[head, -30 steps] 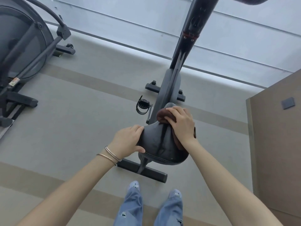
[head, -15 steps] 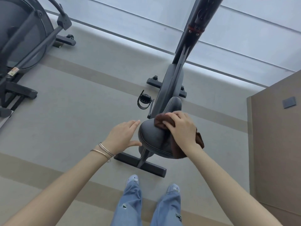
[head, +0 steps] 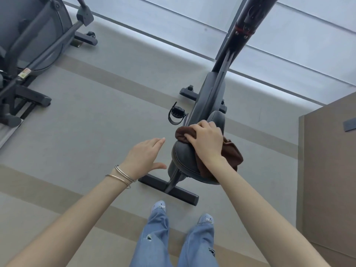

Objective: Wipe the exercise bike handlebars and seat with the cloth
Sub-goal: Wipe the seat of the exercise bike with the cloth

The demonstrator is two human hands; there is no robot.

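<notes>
The dark exercise bike seat (head: 184,158) is right below me, its nose pointing away toward the bike's frame (head: 208,97). My right hand (head: 207,140) presses a brown cloth (head: 230,154) onto the top of the seat; the cloth bunches at my fingertips and hangs off the seat's right side. My left hand (head: 145,157) hovers just left of the seat with fingers spread, holding nothing and not touching it. The bike's post (head: 248,18) rises to the top edge; the handlebars are out of view.
A pedal with a strap (head: 176,114) sticks out left of the bike frame. The rear foot bar (head: 169,189) lies on the grey floor in front of my feet. Another exercise machine (head: 28,45) stands at far left. A brown cabinet (head: 327,170) is at right.
My left hand has let go of the seat's left edge and drawn away to the left, fingers apart. My right hand has kept rubbing the cloth over the seat.
</notes>
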